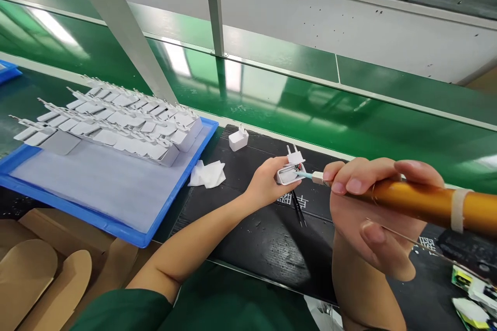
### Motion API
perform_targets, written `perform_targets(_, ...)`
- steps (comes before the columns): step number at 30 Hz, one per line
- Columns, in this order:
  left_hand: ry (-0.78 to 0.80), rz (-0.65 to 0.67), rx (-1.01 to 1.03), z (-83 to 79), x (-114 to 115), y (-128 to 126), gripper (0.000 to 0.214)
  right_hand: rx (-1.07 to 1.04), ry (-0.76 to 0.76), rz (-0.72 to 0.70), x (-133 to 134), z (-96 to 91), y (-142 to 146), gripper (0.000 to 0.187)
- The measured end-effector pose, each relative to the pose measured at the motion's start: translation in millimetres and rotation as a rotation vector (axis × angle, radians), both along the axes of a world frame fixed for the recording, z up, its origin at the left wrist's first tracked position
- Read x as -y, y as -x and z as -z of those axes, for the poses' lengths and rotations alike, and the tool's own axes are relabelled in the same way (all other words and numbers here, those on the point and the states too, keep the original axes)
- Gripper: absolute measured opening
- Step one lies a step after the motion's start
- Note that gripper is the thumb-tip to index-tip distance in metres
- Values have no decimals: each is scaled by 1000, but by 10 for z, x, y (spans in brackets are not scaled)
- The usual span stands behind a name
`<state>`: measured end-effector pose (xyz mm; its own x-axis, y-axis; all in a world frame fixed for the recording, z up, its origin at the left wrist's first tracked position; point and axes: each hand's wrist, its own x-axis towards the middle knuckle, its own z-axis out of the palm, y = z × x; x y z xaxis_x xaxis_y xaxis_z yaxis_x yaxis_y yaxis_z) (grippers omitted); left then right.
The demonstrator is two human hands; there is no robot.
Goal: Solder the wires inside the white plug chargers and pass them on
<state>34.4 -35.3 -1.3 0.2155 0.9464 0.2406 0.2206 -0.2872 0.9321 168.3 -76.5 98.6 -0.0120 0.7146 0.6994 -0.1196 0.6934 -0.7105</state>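
My left hand [267,182] grips an opened white plug-adapter housing [287,175]. Its pronged cap [296,157] is tipped up, and small red and dark parts show inside. My right hand [373,207] is wrapped around a gold cylindrical tool [415,201] with a pale collar. The tool's thin light-blue tip [305,175] reaches into the housing's opening. A thin wire-like strand runs below the tool past my right thumb. Black tweezers [298,208] lie on the mat just under my left hand. What the tip touches inside is too small to tell.
On the left, a blue-rimmed tray [155,222] bears rows of white adapter housings [116,119]. Another white adapter [238,138] and a crumpled white cloth [207,174] lie on the black mat [240,222]. Circuit boards [471,289] sit at right, cardboard [42,274] at lower left.
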Motion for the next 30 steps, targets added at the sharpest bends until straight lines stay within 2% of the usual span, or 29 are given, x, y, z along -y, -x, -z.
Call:
perform_targets(6, -14, 67, 23, -47, 48, -2, 34, 8, 0, -23, 65, -28, 60, 48)
perform_targets(8, -46, 93, 55, -62, 61, -5, 31, 0, -44, -40, 64, -28, 76, 48)
perform_targets(11, -60, 116, 100, -74, 74, -8, 37, -8, -78, -45, 72, -29, 83, 47)
perform_targets(14, -14, 150, 122, -79, 85, -5, 45, 7, -13, -51, 103, -34, 80, 49)
perform_targets(22, 7, 222, 237, -94, 130, 17, 50, -5, -28, -74, 139, -26, 98, 46)
perform_targets(28, 34, 216, 214, -107, 136, 15, 51, -15, -53, -5, 120, -25, 125, 33)
perform_targets(30, 20, 222, 240, -96, 131, 13, 50, -11, -34, 18, 135, -38, 125, 36)
